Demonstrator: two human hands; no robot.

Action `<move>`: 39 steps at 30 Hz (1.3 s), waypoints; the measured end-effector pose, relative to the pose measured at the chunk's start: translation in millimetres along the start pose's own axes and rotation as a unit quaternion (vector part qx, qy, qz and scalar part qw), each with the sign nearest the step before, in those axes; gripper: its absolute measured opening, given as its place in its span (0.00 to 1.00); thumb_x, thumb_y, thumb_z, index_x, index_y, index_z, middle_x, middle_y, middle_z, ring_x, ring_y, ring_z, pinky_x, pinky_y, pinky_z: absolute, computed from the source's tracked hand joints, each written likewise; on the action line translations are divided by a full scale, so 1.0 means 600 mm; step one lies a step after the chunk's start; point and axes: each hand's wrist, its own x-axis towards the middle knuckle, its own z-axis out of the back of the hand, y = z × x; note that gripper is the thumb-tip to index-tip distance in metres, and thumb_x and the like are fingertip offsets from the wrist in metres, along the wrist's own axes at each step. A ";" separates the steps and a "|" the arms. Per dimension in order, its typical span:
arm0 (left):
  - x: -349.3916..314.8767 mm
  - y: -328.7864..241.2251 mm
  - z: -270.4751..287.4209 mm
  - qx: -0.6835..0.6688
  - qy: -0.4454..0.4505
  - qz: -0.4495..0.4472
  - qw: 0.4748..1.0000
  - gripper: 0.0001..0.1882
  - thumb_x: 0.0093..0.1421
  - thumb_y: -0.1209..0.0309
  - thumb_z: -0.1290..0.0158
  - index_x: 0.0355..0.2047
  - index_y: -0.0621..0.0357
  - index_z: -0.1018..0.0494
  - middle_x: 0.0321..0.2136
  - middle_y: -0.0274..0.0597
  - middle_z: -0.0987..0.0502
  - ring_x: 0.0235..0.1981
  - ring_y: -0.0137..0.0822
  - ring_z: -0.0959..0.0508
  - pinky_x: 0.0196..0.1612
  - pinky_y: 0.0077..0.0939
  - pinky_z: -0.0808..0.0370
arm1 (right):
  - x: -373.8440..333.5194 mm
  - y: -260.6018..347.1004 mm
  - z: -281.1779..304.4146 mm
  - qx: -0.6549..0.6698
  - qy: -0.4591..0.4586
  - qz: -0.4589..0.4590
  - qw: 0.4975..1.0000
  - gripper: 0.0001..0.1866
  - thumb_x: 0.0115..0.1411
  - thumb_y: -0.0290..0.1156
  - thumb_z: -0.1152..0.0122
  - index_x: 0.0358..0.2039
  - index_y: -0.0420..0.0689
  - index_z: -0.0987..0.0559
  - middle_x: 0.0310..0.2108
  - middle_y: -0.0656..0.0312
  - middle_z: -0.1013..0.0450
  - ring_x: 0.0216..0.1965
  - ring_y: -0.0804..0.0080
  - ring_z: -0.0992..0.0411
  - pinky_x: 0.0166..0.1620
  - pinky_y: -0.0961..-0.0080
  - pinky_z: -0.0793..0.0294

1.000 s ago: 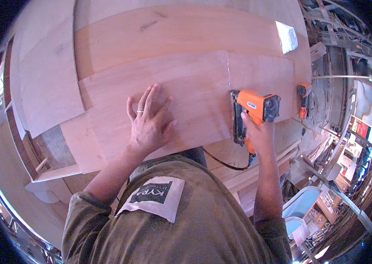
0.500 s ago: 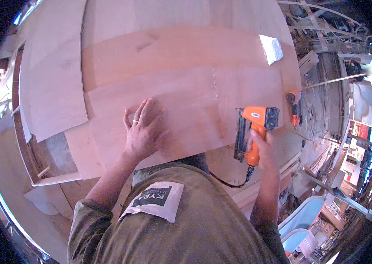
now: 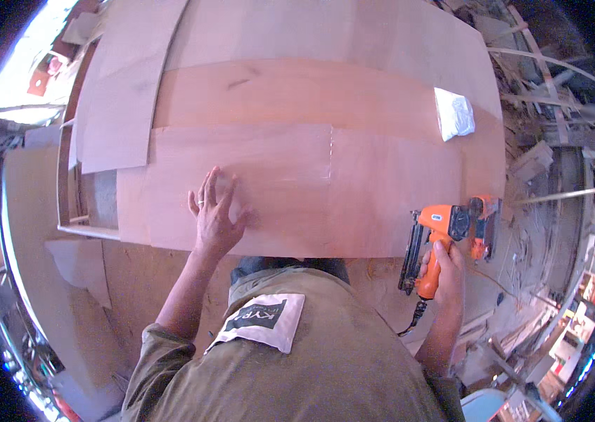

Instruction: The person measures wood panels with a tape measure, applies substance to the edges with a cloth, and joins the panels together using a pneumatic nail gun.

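Note:
My left hand [image 3: 218, 214] lies with fingers spread on a thin plywood sheet [image 3: 269, 218], a ring on one finger. In my right hand [image 3: 447, 271] is an orange and black nail gun [image 3: 440, 221], gripped by its handle and held upright past the sheet's near right edge. A dark hose [image 3: 417, 313] runs from the bottom of its handle. A second orange tool [image 3: 481, 228] shows just behind the nail gun, partly covered by it. The sheet lies over other plywood on a large panel [image 3: 340, 35].
A white plastic packet [image 3: 455, 114] lies on the panel at the right. Another plywood piece [image 3: 123, 91] overlaps at the left, above an open wooden frame [image 3: 90, 231]. Wood scraps [image 3: 533, 162] and long strips litter the floor on the right. A pale board [image 3: 51, 281] stands at far left.
The whole view has shifted and turned, so the panel sits more level. My right hand with the nail gun appears lower and further right. My left hand stays on the sheet, fingers more spread.

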 end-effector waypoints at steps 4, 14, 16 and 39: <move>-0.043 -0.039 -0.010 -0.005 0.002 0.041 0.999 0.38 0.53 0.56 0.40 0.64 0.43 0.40 0.68 0.51 0.52 0.69 0.51 0.51 0.64 0.67 0.59 | 0.030 0.029 -0.005 -0.033 0.048 -0.001 0.998 0.13 0.65 0.40 0.46 0.43 0.45 0.29 0.24 0.67 0.32 0.21 0.78 0.31 0.24 0.80 0.29; -0.096 -0.029 -0.004 -0.061 -0.054 0.032 0.996 0.40 0.48 0.62 0.36 0.63 0.44 0.37 0.67 0.53 0.51 0.68 0.54 0.49 0.65 0.61 0.52 | 0.059 0.097 -0.142 -0.116 0.196 0.067 0.971 0.13 0.64 0.41 0.42 0.31 0.44 0.29 0.16 0.69 0.35 0.13 0.81 0.36 0.17 0.82 0.35; -0.090 -0.010 0.000 -0.092 -0.057 0.010 0.994 0.39 0.49 0.62 0.37 0.62 0.45 0.37 0.67 0.53 0.52 0.68 0.54 0.50 0.66 0.61 0.52 | 0.062 0.099 -0.181 -0.105 0.190 0.057 0.975 0.14 0.63 0.41 0.42 0.28 0.45 0.29 0.14 0.70 0.36 0.12 0.82 0.36 0.16 0.81 0.35; -0.047 0.101 0.012 -0.174 0.027 -0.128 0.976 0.35 0.46 0.59 0.37 0.56 0.51 0.30 0.65 0.57 0.45 0.66 0.58 0.45 0.66 0.57 0.53 | 0.065 0.102 -0.338 -0.180 0.053 0.035 0.982 0.16 0.61 0.44 0.38 0.35 0.45 0.29 0.14 0.69 0.35 0.10 0.79 0.36 0.15 0.78 0.33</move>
